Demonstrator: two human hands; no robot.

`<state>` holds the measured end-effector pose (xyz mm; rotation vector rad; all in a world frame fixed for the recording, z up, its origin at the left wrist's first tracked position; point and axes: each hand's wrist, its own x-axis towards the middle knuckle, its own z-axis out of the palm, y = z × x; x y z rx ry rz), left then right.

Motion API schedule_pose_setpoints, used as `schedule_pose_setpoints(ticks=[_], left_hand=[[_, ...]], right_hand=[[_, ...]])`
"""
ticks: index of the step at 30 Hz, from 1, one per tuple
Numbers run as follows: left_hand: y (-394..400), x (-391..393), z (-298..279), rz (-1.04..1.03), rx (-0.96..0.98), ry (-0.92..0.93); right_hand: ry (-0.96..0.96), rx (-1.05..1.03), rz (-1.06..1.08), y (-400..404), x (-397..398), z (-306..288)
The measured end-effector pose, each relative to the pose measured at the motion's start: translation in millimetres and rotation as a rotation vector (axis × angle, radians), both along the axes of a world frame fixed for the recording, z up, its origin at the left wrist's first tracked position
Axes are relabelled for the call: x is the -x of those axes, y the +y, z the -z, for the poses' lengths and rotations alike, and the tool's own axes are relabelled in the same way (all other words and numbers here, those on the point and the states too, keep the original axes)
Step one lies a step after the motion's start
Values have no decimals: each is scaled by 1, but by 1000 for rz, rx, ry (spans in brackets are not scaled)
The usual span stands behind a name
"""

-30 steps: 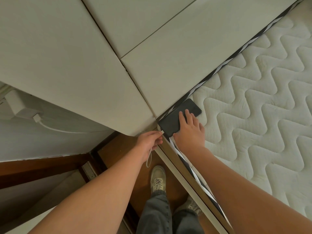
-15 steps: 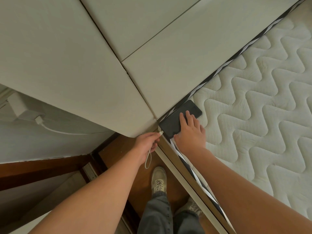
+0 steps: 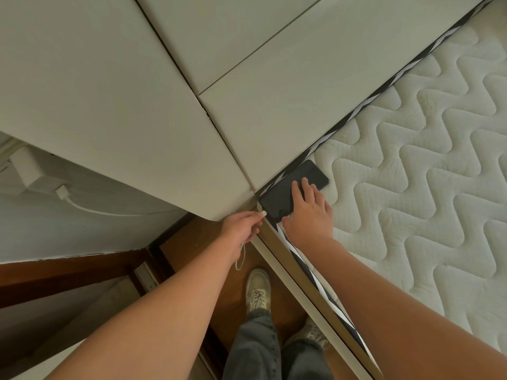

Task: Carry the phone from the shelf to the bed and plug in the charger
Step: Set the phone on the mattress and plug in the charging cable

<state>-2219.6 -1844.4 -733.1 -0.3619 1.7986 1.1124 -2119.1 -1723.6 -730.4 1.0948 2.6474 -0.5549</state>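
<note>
**Phone at the mattress corner, plug at its end**

Here the phone (image 3: 290,192), dark and face up, lies flat on the corner of the quilted mattress (image 3: 425,187), close against the pale padded headboard (image 3: 288,105) and the black-and-white striped edging (image 3: 356,111) that runs along the mattress side. The right hand (image 3: 310,215) rests palm down on the phone's nearer half, fingers spread flat across the screen and thumb at the lower edge; it presses the phone down and is not closed around it.

The left hand (image 3: 241,227) pinches the white charger plug (image 3: 262,213) between thumb and fingertips, with the plug's tip right at the phone's short end by the bed corner. Whether the plug is fully seated cannot be told. A loop of white cable (image 3: 240,259) hangs below this hand.

Farther left, a white charger block (image 3: 28,171) sits against the wall, and its own cable (image 3: 109,212) runs out toward the bed behind the padded panel.

Below, on the brown wooden floor (image 3: 192,242), the person's pale sneakers (image 3: 258,292) and grey trousers (image 3: 255,344) stand beside the bed frame (image 3: 301,292).
</note>
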Motion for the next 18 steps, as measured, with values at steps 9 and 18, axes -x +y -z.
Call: schedule_pose_setpoints(ticks=[9,18], left_hand=[[1,-6,4,-53,-31,42],[1,-6,1,-12,-11,39]], right_hand=[[-19,10,-17,1,0,-1],[-51,70,-30,6,2,-15]])
